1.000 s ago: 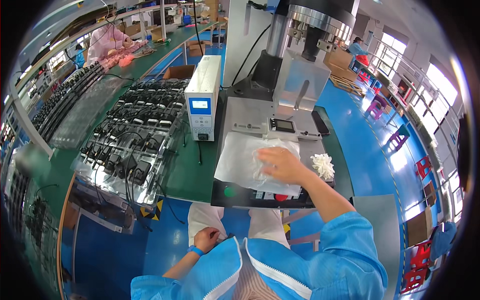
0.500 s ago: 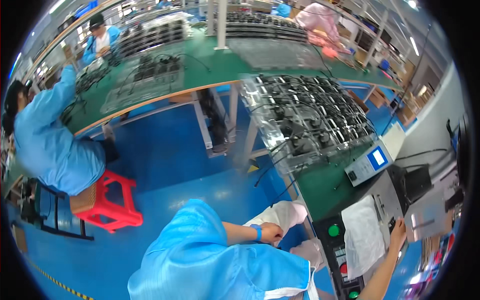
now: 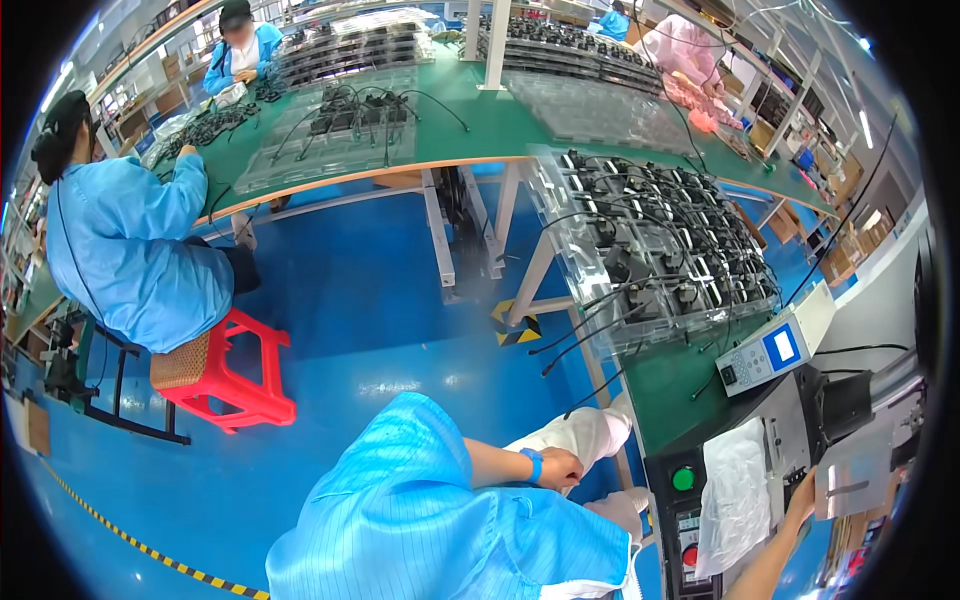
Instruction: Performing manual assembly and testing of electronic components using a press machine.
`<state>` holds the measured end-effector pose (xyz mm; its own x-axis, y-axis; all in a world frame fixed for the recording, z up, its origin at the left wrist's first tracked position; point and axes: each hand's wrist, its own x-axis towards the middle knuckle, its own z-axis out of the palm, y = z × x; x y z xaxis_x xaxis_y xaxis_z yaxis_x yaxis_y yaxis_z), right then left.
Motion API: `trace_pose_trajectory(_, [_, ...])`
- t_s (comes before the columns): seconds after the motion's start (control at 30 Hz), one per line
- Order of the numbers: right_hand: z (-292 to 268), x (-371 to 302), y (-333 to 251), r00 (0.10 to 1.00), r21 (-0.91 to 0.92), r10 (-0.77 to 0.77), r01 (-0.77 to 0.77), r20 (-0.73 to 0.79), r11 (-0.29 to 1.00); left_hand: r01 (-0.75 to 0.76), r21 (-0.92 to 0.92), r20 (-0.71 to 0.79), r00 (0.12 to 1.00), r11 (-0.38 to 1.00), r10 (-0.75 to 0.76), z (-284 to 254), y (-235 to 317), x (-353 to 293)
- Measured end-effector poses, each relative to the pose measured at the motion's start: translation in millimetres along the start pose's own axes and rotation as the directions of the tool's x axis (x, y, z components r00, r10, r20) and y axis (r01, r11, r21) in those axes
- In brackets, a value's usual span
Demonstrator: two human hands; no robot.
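Observation:
My left hand (image 3: 558, 468), with a blue band on its wrist, rests on my white-trousered knee (image 3: 585, 436), fingers curled and nothing visible in it. My right hand (image 3: 801, 494) reaches out at the far lower right. It lies at the base of a grey press machine (image 3: 835, 420), just right of a clear plastic bag (image 3: 735, 492) lying on the machine's table. Its fingers are hidden against the machine, so I cannot tell what they touch or hold. My blue smock (image 3: 430, 530) fills the lower middle of the view.
A white control box with a blue screen (image 3: 775, 350) stands beside the machine, with a green button (image 3: 683, 479) and a red button (image 3: 690, 555) below. Clear trays of black cabled parts (image 3: 660, 260) cover a green bench. A person in blue (image 3: 130, 250) sits on a red stool (image 3: 225, 375).
The view has swung left, from the machine to the blue floor and benches. My right hand has come off the plastic bag to the machine's base. My left hand stays on my lap.

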<state>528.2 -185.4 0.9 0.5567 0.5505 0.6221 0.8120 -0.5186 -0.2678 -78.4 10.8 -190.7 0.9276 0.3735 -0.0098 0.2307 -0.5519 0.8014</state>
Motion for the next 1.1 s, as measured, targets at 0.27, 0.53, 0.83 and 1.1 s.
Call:
trace_pose_trajectory(0.27, [-71.7, -42.9, -161.3, 0.901, 0.213, 0.148, -0.251, 0.407, 0.944, 0.033, -0.032, -0.040, 0.999, 0.999, -0.034, 1.3, -5.5, -9.9])
trace_pose_trajectory(0.53, [-98.7, -115.1, -266.9, 0.996, 0.329, 0.043, -0.066, 0.075, 0.942, -0.016, -0.071, -0.025, 1.000, 0.997, 0.014, -20.8, 23.6, -28.2])
trace_pose_trajectory(0.83, [-150.5, -173.7, -429.4, 0.444, 0.583, -0.895, 0.717, 0.039, 0.382, -0.821, 0.306, -0.484, 0.301, 0.481, 0.822, -133.0, 210.3, -28.7])
trace_pose_trajectory(1.1, [-133.3, -184.8, -417.1, 0.765, 0.924, -0.630, 0.133, 0.134, 0.358, -0.308, -0.299, 0.124, 0.926, 0.903, 0.356, -143.4, 232.6, -40.0])
